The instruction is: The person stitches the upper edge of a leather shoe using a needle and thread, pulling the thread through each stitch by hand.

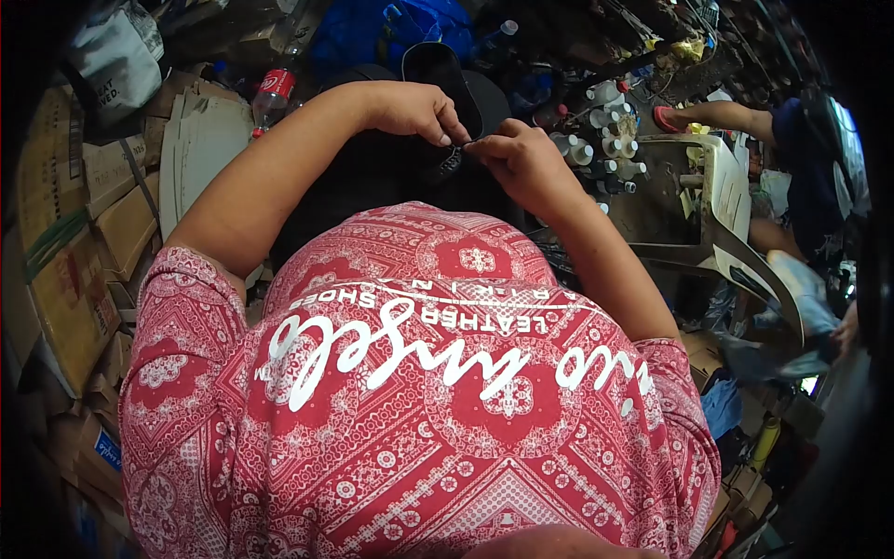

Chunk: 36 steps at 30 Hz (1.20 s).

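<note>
My left hand (417,113) reaches in from the left, fingers bent and pinched down on a black strap-like piece (448,164) with small pale marks. From the other side my right hand (523,160) pinches the same piece, thumb and forefinger close to the left fingertips. Just beyond the fingers is a black item (433,63) with a rounded, rimmed end, possibly joined to the strap; its kind is not clear. Dark cloth over my lap lies beneath both hands, and black on black hides where the piece ends.
Several white-capped bottles (610,130) stand at the right, beside a worn plastic chair (717,196). Another person's leg (726,116) shows past it. A red-labelled bottle (274,93), a blue bag (391,33) and cardboard (74,270) lie around the left and far side.
</note>
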Tool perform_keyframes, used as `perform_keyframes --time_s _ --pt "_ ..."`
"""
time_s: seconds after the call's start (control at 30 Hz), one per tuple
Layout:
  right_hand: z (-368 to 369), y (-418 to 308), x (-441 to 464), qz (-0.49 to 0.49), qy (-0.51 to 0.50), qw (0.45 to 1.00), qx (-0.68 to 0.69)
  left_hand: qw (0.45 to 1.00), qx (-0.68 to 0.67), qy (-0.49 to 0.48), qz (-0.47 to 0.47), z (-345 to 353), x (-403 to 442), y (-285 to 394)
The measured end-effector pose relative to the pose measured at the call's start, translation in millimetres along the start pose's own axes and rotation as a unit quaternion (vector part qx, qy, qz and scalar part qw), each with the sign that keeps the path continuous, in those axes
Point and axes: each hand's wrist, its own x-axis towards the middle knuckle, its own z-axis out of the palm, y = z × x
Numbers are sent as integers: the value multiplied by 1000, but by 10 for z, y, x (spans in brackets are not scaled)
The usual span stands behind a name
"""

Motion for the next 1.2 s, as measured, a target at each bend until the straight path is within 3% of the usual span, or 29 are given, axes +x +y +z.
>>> perform_keyframes --time_s 0.07,0.13,0.27,0.37,0.43,0.53,0.77,0.93,1.0,1.07,1.1,1.13,1.2 --pt "-68 -70 49 0 -22 1000 -16 1000 -1 -7 6 2 -13 13" --pt "-131 -160 112 -22 -68 989 -126 1000 -1 -14 13 6 -9 4" --pt "-174 -148 258 -49 -116 978 -169 997 61 18 49 28 46 18" --pt "-84 -63 257 -27 -127 986 -105 991 108 73 44 74 98 -5" --pt "-2 5 211 4 -78 997 -27 989 110 94 41 99 127 -51" --pt "-83 25 131 50 -73 996 34 993 13 101 63 89 99 -89" --pt "-28 66 148 54 -67 996 4 985 39 139 94 115 111 -72" --pt "123 118 189 89 -48 991 83 973 106 183 95 208 28 -77" --pt "63 101 173 99 -54 989 93 914 136 377 67 357 -117 46" --pt "3 122 105 158 -64 964 206 893 157 417 56 496 -324 113" --pt "29 172 34 176 -49 937 299 907 150 392 31 556 -447 103" --pt "-27 237 -35 175 -52 936 302 920 143 365 6 603 -574 82" --pt "-230 461 -234 280 -143 859 404 949 154 271 -37 538 -891 94"
